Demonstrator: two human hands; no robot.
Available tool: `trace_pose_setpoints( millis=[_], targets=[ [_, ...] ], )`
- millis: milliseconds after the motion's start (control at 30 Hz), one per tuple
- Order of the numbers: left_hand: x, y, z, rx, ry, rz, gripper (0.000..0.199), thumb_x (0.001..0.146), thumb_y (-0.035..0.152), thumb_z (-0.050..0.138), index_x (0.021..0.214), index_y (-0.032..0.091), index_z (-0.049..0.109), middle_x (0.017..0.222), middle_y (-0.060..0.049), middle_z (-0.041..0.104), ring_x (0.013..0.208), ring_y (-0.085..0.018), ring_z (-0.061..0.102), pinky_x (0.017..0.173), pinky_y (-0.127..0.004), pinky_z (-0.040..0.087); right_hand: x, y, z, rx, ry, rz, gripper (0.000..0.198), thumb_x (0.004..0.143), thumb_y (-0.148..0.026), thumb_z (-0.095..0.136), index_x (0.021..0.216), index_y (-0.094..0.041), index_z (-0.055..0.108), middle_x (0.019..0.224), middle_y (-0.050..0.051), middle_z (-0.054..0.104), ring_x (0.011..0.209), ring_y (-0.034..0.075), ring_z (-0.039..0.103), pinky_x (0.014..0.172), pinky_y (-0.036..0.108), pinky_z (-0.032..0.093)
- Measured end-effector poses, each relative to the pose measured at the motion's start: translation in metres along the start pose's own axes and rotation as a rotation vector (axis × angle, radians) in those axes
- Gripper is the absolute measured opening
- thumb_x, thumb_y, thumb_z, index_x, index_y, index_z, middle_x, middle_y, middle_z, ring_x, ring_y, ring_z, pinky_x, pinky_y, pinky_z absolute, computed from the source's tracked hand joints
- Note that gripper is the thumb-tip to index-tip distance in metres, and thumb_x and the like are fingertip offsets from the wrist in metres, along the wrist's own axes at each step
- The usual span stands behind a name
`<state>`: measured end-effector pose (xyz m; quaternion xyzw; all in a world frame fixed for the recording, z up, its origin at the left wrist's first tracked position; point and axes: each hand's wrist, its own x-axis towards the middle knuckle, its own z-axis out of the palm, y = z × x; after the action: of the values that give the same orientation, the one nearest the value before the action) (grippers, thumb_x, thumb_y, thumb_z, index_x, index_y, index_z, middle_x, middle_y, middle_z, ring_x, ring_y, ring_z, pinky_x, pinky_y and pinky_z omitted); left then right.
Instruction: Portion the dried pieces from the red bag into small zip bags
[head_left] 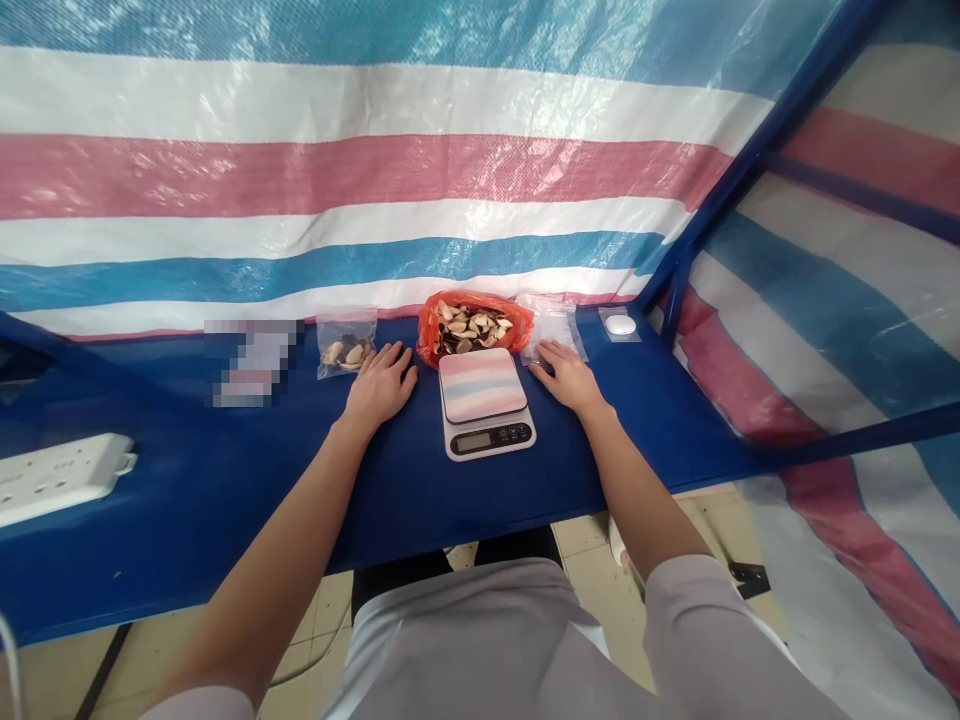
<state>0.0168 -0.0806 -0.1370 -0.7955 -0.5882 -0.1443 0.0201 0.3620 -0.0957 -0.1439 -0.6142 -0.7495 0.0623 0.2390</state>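
Observation:
My left hand [381, 384] lies flat on the blue table with its fingers stretched out, holding nothing. Just left of its fingertips is a clear zip bag [345, 335] with several pale and dark shell-like pieces in it. My right hand [566, 376] rests open, its fingertips at the edge of a stack of clear plastic bags [551, 322]. Between the hands stands a white digital kitchen scale [487, 400] with a blank-looking display and a bare, shiny platform. Behind the scale sits an open red plastic bag [429, 335] full of brown and cream shell-like pieces.
A white power strip [64, 475] lies on the table [225, 500] at the left. A blurred-out item [255, 365] is near the back left. A small bag with a white oval object [620, 325] lies at the back right. Striped sheeting and blue frame bars surround the table.

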Motion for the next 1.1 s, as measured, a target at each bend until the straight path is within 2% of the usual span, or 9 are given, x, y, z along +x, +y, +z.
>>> trace_pose_setpoints(
  millis=[433, 767, 933, 1100],
  targets=[
    [0.0, -0.005, 0.009, -0.086, 0.074, 0.001, 0.049, 0.096, 0.034, 0.041, 0.134, 0.011, 0.062, 0.148, -0.018, 0.053, 0.141, -0.036, 0.045, 0.12, -0.054, 0.031, 0.002, 0.004, 0.003, 0.039, 0.045, -0.019, 0.033, 0.098, -0.034, 0.053, 0.125, -0.026, 0.07, 0.136, 0.007, 0.065, 0.135, 0.028, 0.055, 0.113, 0.049, 0.045],
    [0.001, -0.004, 0.008, -0.061, 0.072, -0.008, 0.051, 0.096, 0.035, 0.039, 0.132, 0.008, 0.063, 0.146, -0.019, 0.055, 0.14, -0.034, 0.047, 0.119, -0.05, 0.032, 0.0, -0.005, -0.006, 0.068, 0.104, 0.048, 0.028, 0.098, -0.035, 0.052, 0.113, -0.028, 0.075, 0.126, 0.002, 0.072, 0.122, 0.024, 0.065, 0.102, 0.039, 0.053],
    [0.001, -0.006, 0.01, -0.082, 0.091, -0.014, 0.048, 0.095, 0.035, 0.041, 0.132, 0.015, 0.064, 0.145, -0.015, 0.057, 0.139, -0.033, 0.048, 0.118, -0.051, 0.034, -0.001, -0.004, -0.008, 0.14, 0.175, 0.09, 0.031, 0.097, -0.039, 0.049, 0.11, -0.029, 0.076, 0.122, 0.002, 0.074, 0.112, 0.026, 0.069, 0.096, 0.038, 0.055],
    [0.001, -0.006, 0.009, -0.101, 0.088, -0.022, 0.051, 0.094, 0.036, 0.04, 0.131, 0.011, 0.064, 0.145, -0.018, 0.056, 0.139, -0.033, 0.048, 0.12, -0.048, 0.033, 0.002, -0.004, -0.008, 0.254, 0.305, 0.119, 0.035, 0.093, -0.043, 0.05, 0.101, -0.025, 0.078, 0.109, 0.006, 0.078, 0.104, 0.028, 0.073, 0.094, 0.038, 0.055]
  ],
)
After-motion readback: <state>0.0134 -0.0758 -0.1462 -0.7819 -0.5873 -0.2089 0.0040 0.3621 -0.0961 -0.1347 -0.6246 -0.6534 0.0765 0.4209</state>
